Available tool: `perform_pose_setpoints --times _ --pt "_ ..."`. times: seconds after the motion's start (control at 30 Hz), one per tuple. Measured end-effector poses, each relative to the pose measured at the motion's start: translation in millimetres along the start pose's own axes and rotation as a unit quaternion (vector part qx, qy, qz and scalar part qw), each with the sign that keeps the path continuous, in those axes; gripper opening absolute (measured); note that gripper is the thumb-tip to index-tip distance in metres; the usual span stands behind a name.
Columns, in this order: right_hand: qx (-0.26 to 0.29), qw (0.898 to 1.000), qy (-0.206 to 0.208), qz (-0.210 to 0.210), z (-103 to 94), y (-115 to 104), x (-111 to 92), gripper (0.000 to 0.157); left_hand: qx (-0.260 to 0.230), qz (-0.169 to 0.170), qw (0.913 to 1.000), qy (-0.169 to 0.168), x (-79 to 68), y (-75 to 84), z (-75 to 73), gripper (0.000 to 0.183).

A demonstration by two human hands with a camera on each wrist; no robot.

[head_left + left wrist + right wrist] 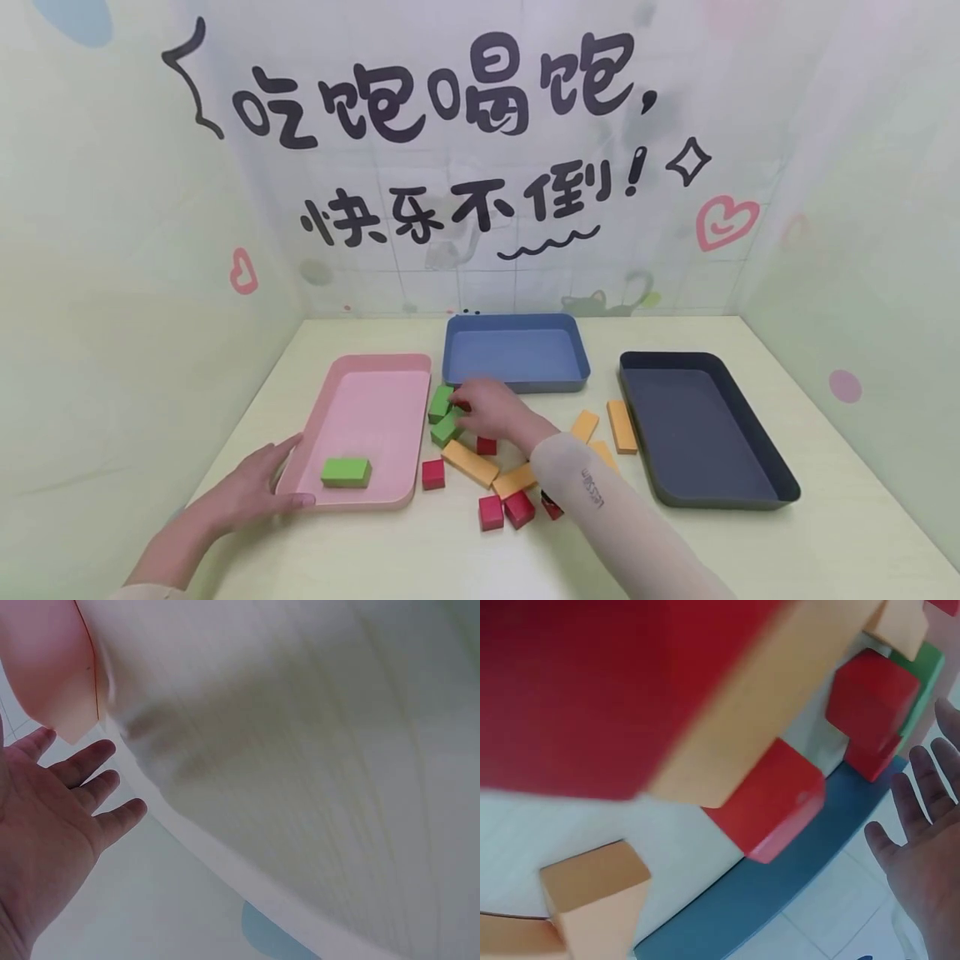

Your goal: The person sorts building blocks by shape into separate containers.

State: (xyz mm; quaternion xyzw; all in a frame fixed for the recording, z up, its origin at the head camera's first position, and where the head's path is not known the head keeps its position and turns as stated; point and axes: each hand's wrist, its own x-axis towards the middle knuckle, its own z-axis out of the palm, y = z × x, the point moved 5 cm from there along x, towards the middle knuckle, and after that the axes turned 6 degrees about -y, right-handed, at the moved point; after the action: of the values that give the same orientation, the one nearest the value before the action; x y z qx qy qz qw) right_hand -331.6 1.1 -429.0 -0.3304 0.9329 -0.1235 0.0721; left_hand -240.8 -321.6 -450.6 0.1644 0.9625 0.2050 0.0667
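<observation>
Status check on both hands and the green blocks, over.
Left hand at near-left corner of pink tray. Right hand at two green blocks, grip unclear. Another green block inside pink tray. Red blocks lie nearby.

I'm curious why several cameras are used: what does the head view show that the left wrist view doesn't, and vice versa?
Only the head view shows the right hand, the coloured blocks, the blue tray, the dark tray and the black lettering.

Only the left wrist view shows the palm of the left hand.

Both show that hand itself, the pink tray (just a corner in the wrist view) and the pale tabletop.
</observation>
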Motion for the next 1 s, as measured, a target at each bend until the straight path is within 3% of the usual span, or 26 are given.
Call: perform_pose_setpoints --times 0.23,0.77,1.0 --pt "-0.061 0.998 -0.015 0.001 7.1 -2.0 -1.9 0.04 0.012 -0.001 0.9999 0.0 0.9 0.0 0.0 0.096" --pt "-0.111 0.993 -0.038 0.002 11.2 -1.3 -3.3 0.034 0.009 -0.005 0.9999 -0.005 1.0 0.7 -2.0 0.098" --pt "-0.103 0.994 -0.048 0.005 10.9 -1.2 -4.2 0.033 0.009 -0.004 0.9999 -0.005 1.1 0.7 -1.4 0.098"
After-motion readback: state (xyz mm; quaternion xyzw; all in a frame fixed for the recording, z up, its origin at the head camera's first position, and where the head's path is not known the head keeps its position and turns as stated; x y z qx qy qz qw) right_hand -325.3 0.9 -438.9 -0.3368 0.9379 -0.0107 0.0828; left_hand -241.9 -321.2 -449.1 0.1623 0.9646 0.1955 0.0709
